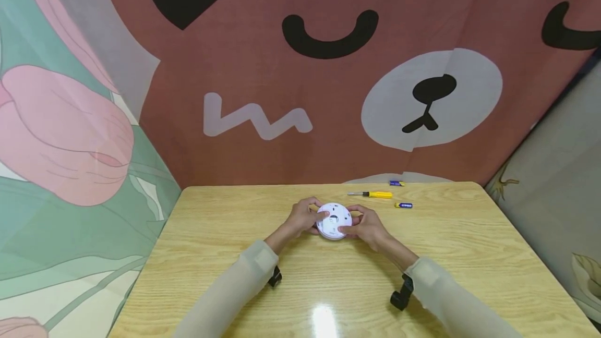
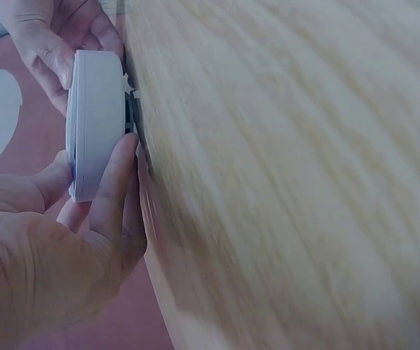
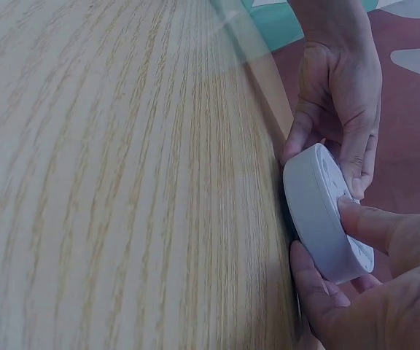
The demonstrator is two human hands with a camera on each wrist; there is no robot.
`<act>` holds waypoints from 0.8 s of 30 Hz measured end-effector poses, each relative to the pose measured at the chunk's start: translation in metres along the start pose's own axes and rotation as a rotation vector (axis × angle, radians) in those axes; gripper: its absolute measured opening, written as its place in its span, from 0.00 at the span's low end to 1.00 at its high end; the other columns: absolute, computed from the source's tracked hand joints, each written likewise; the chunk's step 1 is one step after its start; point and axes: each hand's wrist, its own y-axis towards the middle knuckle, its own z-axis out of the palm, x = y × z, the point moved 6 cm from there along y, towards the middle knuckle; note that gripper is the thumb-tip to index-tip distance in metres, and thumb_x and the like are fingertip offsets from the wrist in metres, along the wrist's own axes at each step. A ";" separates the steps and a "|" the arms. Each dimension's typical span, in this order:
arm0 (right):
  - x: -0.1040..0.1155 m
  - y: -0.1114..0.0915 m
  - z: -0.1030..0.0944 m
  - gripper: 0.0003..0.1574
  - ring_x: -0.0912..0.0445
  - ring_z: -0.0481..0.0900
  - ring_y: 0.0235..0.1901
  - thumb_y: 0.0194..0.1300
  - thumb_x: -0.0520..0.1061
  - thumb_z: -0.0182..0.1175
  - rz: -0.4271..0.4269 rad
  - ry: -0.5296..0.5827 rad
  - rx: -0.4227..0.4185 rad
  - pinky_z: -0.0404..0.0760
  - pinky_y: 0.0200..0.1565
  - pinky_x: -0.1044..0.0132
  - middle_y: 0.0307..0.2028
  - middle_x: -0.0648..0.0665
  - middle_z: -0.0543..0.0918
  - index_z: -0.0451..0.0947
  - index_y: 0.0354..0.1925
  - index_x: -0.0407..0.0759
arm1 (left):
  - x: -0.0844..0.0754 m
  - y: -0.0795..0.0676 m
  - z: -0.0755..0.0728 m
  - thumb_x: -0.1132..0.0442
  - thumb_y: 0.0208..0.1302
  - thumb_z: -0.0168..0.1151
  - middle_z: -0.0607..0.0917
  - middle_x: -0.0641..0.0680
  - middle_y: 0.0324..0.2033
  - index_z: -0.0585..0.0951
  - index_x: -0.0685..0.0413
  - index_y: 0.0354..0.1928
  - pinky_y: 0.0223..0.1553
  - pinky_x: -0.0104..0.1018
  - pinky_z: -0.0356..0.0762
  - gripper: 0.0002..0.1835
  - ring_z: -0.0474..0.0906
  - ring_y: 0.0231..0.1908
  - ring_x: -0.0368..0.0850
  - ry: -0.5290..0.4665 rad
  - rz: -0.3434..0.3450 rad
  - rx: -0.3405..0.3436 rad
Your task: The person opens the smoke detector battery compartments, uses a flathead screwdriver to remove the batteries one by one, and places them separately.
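Observation:
Both hands hold a round white device (image 1: 334, 226), flat like a smoke detector, with small slots and a dark central opening on its upper face. The left hand (image 1: 302, 217) grips its left side, thumb on top and fingers around the rim and underneath. From the opposite side the right hand (image 1: 369, 228) grips it the same way, its thumb pressing on the face. In the left wrist view the white side wall of the device (image 2: 99, 127) shows, with a dark part on its underside near the tabletop. The right wrist view shows the device (image 3: 318, 219) tilted between both hands.
A yellow-handled screwdriver (image 1: 379, 194) lies beyond the right hand on the wooden table (image 1: 225, 218). Two small blue-and-yellow batteries, a far battery (image 1: 396, 183) and a nearer battery (image 1: 404, 205), lie close to it. A printed cloth (image 1: 253, 160) hangs behind the table.

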 end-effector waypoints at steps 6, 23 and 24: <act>0.000 0.000 0.001 0.42 0.56 0.84 0.27 0.59 0.27 0.75 -0.010 -0.035 -0.014 0.90 0.35 0.62 0.32 0.39 0.83 0.69 0.69 0.27 | 0.001 0.000 0.000 0.65 0.71 0.71 0.86 0.58 0.29 0.83 0.57 0.49 0.26 0.42 0.89 0.09 0.83 0.20 0.43 0.013 -0.003 -0.004; 0.008 -0.004 -0.003 0.42 0.52 0.83 0.33 0.58 0.33 0.78 -0.105 -0.232 -0.037 0.85 0.33 0.66 0.38 0.35 0.85 0.73 0.67 0.30 | -0.003 -0.002 -0.002 0.66 0.68 0.73 0.80 0.55 0.28 0.86 0.59 0.56 0.26 0.42 0.89 0.16 0.81 0.18 0.42 0.017 0.011 0.006; 0.009 -0.005 -0.003 0.42 0.52 0.83 0.35 0.57 0.34 0.79 -0.113 -0.258 -0.044 0.85 0.34 0.67 0.39 0.35 0.85 0.74 0.67 0.31 | -0.003 -0.003 -0.002 0.67 0.68 0.73 0.80 0.55 0.29 0.86 0.60 0.57 0.26 0.42 0.89 0.17 0.81 0.18 0.42 0.009 0.013 0.008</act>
